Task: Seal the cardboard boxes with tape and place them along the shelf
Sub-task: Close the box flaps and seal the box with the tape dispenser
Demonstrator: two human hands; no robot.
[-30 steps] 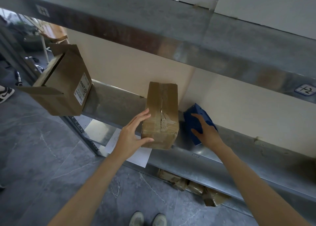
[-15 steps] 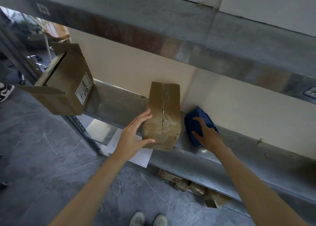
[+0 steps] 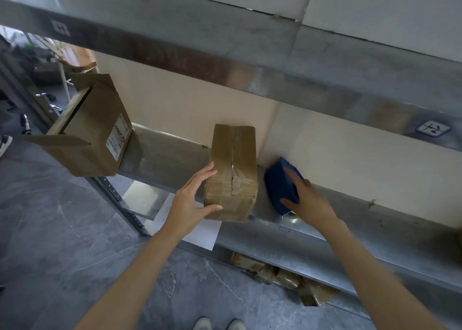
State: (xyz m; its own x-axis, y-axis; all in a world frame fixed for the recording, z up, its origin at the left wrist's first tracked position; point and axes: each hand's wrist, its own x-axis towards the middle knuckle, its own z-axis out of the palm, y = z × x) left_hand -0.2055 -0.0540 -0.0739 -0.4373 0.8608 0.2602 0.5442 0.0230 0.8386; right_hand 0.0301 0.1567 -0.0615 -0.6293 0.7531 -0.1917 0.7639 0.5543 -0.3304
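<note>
1. Cardboard box [image 3: 231, 169], taped, stands on the shelf [image 3: 325, 239]; your left hand [image 3: 190, 204] presses its side, fingers spread.
2. Tape dispenser [image 3: 277, 182], just beside: your right hand [image 3: 310, 202] covers it, grip unclear.
3. Placing looks done; next, likely seal the open box [image 3: 92, 132], far left.

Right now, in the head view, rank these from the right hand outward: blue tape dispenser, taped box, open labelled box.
1. Blue tape dispenser, under the right hand, touching it.
2. Taped box, just left of the dispenser.
3. Open labelled box, far left.
</note>
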